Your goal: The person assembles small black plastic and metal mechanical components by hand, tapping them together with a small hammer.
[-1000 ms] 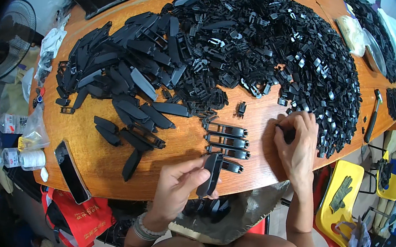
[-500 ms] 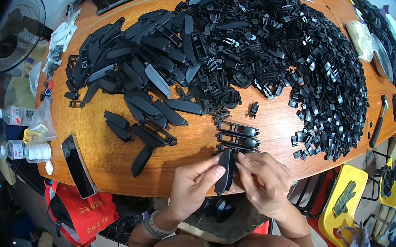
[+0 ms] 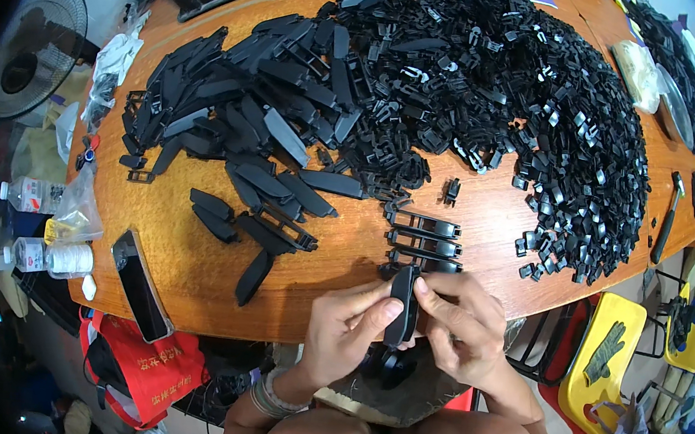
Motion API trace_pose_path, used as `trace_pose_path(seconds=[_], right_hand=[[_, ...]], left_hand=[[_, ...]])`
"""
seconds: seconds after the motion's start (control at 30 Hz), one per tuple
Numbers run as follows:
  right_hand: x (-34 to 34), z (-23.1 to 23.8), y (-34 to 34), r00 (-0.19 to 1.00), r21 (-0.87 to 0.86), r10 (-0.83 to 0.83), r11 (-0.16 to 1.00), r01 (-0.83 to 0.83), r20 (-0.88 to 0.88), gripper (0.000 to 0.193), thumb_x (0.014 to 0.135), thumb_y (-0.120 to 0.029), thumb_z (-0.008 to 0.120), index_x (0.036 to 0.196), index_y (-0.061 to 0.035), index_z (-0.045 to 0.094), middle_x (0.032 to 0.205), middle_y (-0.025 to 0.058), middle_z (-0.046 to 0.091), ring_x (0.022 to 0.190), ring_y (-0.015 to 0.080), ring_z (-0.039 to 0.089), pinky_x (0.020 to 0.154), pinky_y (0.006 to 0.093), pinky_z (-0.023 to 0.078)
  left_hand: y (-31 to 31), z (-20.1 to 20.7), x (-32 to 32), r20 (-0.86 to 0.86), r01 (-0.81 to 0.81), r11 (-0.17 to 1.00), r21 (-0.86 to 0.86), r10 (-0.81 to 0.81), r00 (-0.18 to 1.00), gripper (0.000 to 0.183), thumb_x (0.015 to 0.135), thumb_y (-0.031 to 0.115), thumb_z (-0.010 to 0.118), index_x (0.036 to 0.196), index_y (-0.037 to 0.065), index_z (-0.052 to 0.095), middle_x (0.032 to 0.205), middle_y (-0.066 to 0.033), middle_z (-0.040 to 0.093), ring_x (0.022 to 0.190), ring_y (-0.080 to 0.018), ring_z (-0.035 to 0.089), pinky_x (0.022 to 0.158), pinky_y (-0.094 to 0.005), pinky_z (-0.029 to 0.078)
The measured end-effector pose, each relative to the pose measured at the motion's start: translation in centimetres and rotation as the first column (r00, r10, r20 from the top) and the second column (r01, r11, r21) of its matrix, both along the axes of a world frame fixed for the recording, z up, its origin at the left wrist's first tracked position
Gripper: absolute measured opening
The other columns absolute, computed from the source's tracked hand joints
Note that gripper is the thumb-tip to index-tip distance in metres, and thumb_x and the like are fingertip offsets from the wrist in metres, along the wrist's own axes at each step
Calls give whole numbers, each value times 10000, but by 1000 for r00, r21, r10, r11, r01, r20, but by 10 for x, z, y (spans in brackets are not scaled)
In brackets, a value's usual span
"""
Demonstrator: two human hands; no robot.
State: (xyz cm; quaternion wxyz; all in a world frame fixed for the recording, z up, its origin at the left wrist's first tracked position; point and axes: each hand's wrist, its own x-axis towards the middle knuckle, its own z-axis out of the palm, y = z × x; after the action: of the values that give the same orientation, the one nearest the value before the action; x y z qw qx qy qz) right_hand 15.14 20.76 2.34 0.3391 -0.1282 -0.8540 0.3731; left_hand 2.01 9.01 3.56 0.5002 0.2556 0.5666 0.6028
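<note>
Over the table's near edge, my left hand (image 3: 343, 326) grips a long, curved black plastic piece (image 3: 400, 309) between thumb and fingers. The piece stands roughly upright, its narrow side turned toward me. My right hand (image 3: 465, 326) pinches at its upper right edge with thumb and index finger; whether a small part sits under those fingertips is hidden. Just beyond my hands lie several black frame-like pieces (image 3: 423, 244) in a stacked row. A lone small black clip (image 3: 451, 191) rests on the wood above that row.
Long black pieces (image 3: 240, 106) are heaped at the left, small black clips (image 3: 581, 158) at the right. A few loose long pieces lie near a phone (image 3: 141, 286). Bottles (image 3: 31, 195) and a thread spool (image 3: 70, 260) stand left. A hammer (image 3: 667, 217) and yellow chair (image 3: 598, 374) are at right.
The long black piece has turned in my hands, from its broad face to its narrow side. My right thumb and index finger have shifted along its upper edge. The whole view has moved slightly.
</note>
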Motion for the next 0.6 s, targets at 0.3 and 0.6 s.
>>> trace_pose_path(seconds=[0.3, 0.6], right_hand=[[30, 7, 2, 925, 106, 60, 989, -107, 374, 328, 662, -85, 753, 975, -27, 673, 971, 101, 570, 893, 278, 551, 742, 369, 440], [21, 5, 17, 908, 211, -197, 970, 125, 369, 252, 708, -36, 748, 933, -19, 635, 912, 106, 569, 829, 283, 532, 729, 357, 426]], left_hand=[[-19, 3, -35, -919, -89, 991, -104, -61, 388, 205, 848, 47, 611, 1042, -14, 634, 724, -95, 539, 593, -210, 555, 511, -309, 438], [-3, 0, -59, -963, -209, 961, -182, -217, -162, 285, 746, -27, 596, 1025, 6, 549, 879, -128, 430, 816, -286, 445, 688, -379, 354]])
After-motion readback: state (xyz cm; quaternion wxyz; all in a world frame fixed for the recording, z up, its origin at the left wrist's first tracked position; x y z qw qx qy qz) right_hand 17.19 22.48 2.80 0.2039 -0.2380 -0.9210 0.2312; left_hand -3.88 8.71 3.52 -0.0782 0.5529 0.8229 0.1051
